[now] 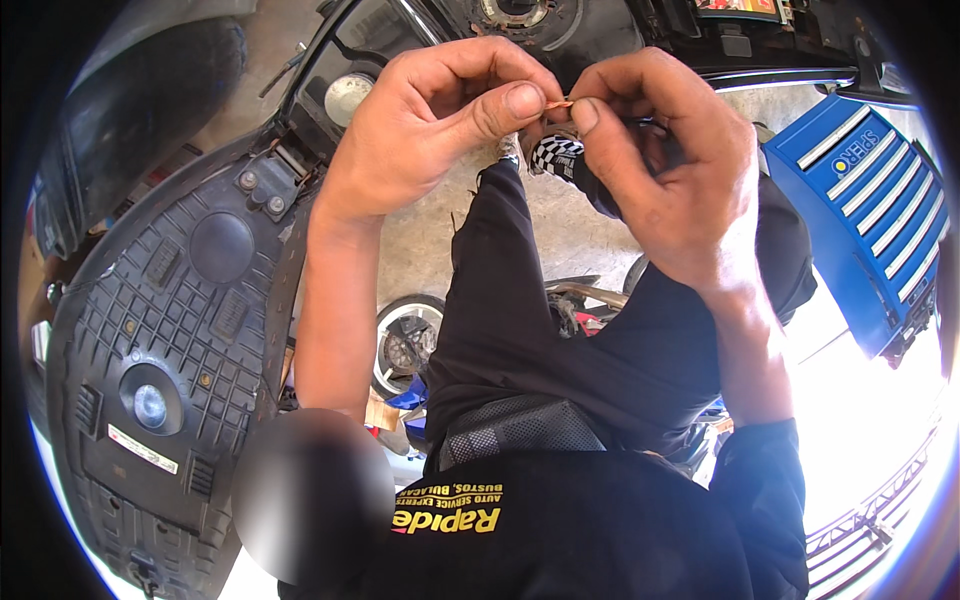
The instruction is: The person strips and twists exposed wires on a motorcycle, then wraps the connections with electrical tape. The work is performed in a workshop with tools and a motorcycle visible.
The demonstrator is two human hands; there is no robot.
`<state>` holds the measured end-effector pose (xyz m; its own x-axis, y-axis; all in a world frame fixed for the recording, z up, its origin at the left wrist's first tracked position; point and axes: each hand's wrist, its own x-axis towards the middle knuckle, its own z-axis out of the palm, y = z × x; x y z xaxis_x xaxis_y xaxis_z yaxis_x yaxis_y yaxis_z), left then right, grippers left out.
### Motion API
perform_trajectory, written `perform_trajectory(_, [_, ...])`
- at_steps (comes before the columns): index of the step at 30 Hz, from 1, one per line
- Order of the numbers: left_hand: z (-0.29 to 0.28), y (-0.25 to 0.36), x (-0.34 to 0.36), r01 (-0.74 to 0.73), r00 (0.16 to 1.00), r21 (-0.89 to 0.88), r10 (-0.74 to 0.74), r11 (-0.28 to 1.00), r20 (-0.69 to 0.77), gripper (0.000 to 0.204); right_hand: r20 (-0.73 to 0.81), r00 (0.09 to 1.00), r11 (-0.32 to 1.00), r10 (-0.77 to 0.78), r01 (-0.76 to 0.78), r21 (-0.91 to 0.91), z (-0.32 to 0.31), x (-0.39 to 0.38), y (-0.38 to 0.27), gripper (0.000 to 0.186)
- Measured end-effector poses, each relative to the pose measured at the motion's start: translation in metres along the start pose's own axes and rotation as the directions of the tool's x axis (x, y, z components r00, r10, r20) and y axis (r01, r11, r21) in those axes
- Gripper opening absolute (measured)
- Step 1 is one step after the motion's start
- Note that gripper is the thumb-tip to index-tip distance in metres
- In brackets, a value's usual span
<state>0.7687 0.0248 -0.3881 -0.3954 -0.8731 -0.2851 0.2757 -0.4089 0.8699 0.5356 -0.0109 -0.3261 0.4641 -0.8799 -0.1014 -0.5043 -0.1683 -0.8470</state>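
Between my two hands, above a black scooter body (590, 40), stretches a thin copper-coloured wire (559, 104). Thumb and forefinger of my left hand (430, 120) pinch one end of it. My right hand (675, 160) pinches the other end in the same way, its remaining fingers curled behind. The two thumb tips are only a small gap apart. Where the wire runs beyond the fingertips is hidden by the hands.
At left a black seat (190, 290) stands tipped up, its ribbed underside showing. A blue tool cabinet (860, 190) with several drawers is at right. Below lie the concrete floor (590, 235) and a wheel with a pale rim (408, 340).
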Motion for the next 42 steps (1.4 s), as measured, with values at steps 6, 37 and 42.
perform_trajectory(6, [0.012,0.006,-0.004,-0.020,0.998,0.136,0.029,0.990,-0.064,0.022,-0.004,1.000,1.000,-0.010,0.010,-0.005,-0.003,0.000,0.001,0.006])
perform_trajectory(37, [0.015,0.007,0.007,0.177,0.984,0.072,-0.177,0.982,-0.006,0.032,0.074,0.897,0.803,-0.436,0.425,-0.418,-0.006,-0.002,0.021,0.025])
perform_trajectory(42, [0.025,-0.004,0.013,-0.321,0.897,0.610,0.440,0.725,-0.051,0.013,-0.132,0.984,0.978,-0.119,0.094,-0.187,0.009,-0.008,0.012,0.010])
